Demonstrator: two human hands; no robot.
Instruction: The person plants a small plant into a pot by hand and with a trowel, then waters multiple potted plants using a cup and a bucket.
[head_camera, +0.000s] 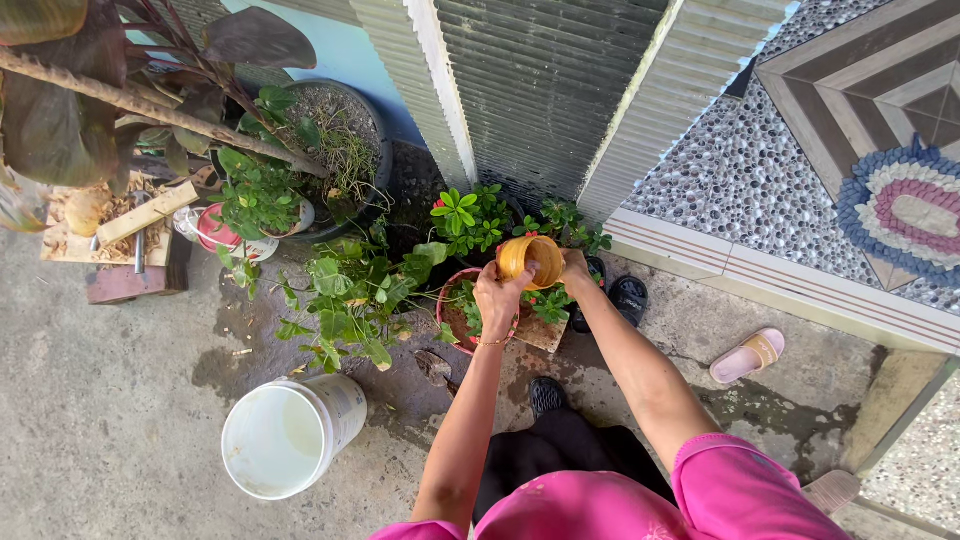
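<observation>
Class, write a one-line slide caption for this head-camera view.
Both hands, left and right, hold a yellow cup over a red plant pot.

A small round orange plastic cup (530, 258) sits between both hands, above a red-rimmed round plant pot (458, 318). A white plastic bucket (290, 435) stands left of it on the concrete floor (100, 420).

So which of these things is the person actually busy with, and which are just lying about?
In hand:
- yellow cup, held by the left hand and right hand
- red pot with a small plant, right under the cup

Lying about:
- white bucket
- pink slipper
- black sandal
- big dark pot
- round rug
</observation>
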